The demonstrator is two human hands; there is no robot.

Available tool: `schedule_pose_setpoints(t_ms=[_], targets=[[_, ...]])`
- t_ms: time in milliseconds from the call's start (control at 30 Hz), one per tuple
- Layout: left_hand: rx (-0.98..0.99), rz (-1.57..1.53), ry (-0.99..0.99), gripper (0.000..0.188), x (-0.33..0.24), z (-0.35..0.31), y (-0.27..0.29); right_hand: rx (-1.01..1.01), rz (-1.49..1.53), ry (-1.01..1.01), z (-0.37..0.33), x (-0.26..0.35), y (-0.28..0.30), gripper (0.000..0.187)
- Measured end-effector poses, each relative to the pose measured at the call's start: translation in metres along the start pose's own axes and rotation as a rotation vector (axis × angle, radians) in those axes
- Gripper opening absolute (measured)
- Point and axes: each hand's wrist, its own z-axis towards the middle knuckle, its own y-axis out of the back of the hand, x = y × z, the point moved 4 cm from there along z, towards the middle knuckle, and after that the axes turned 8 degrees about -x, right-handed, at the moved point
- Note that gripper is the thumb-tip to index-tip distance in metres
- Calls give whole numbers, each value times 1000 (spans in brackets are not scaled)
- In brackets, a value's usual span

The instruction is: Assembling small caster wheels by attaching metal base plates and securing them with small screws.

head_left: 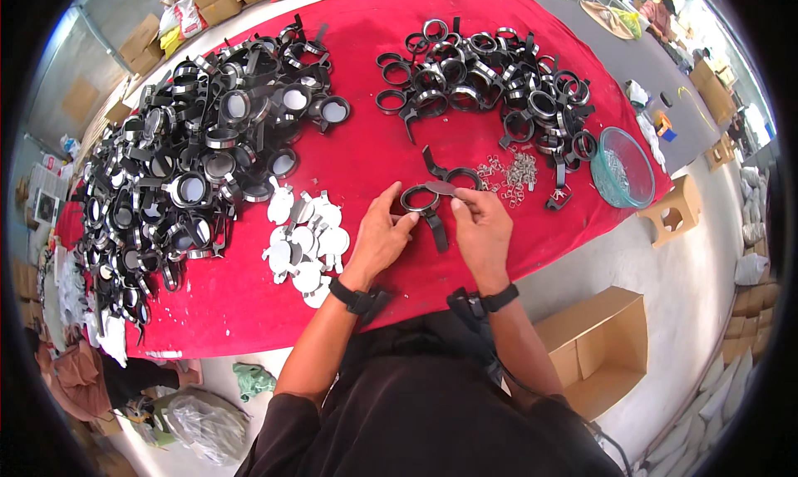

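Wearing a black shirt [407, 394], lower centre; gripping a black ring [427, 212] at frame centre with the left hand [381, 238], pinching a grey disc [440, 188] over its right edge with the right hand [485, 230]; seemingly bringing disc to ring, needing edges aligned.

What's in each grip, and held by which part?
Left hand: black strapped ring, by the left side of its rim. Right hand: thin dark disc, by its right edge.
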Motion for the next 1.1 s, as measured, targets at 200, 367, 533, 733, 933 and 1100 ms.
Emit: schedule_pose_setpoints(t_ms=[200, 367, 533, 733, 933, 1100], targets=[[-39, -98, -14, 62, 19, 9, -18, 94, -223, 160, -9, -2, -31, 16], [-72, -101, 27, 61, 0, 1, -15, 82, -294, 225, -11, 4, -29, 15], [-75, -108, 44, 55, -1, -1, -14, 82, -333, 271, -13, 10, -26, 15], [-113, -66, -130, 45, 8, -2, -14, 106, -399, 390, -20, 21, -26, 12], [-51, 18, -184, 39, 0, 0, -9, 196, -431, 351, -23, 30, -22, 13], [-9, 147, -220, 35, -14, -4, -1, 207, -293, 153, -5, 0, -17, 24]])
